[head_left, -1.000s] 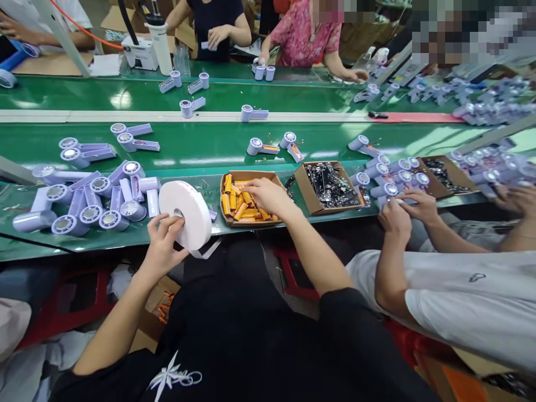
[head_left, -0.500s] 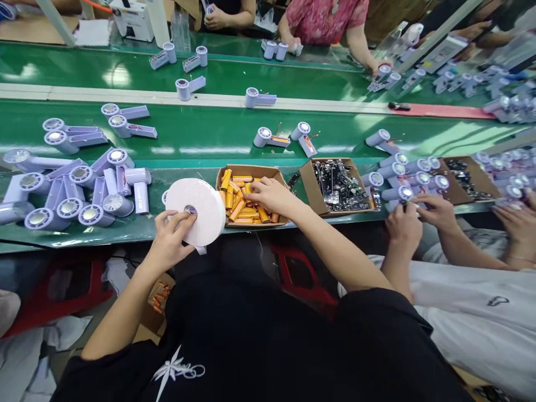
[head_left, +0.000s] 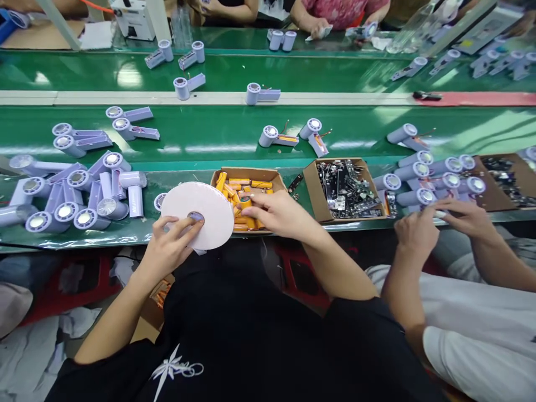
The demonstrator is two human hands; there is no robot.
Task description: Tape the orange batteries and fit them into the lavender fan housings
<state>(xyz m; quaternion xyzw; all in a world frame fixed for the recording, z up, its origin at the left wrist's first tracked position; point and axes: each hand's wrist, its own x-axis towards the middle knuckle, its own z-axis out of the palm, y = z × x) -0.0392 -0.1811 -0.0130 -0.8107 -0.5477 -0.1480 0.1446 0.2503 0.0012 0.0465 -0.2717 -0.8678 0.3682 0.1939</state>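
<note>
My left hand (head_left: pixel 170 248) grips a large white roll of tape (head_left: pixel 199 215) at the table's near edge, with fingers through its core. My right hand (head_left: pixel 278 215) is closed on an orange battery (head_left: pixel 244 203) that it holds upright just above the near side of a cardboard box (head_left: pixel 247 174) full of orange batteries. The roll and the battery are close together, almost touching.
A pile of lilac fan housings (head_left: pixel 79 187) lies left on the green conveyor table (head_left: pixel 218 134). A box of circuit boards (head_left: pixel 345 187) stands right of the batteries. A neighbouring person's hands (head_left: pixel 435 229) work at more housings (head_left: pixel 431 178). Other people sit across the belt.
My right hand has drawn back from the middle of the battery box towards the roll with a battery in it. The roll has tilted flatter and moved slightly right. My view has tipped downward.
</note>
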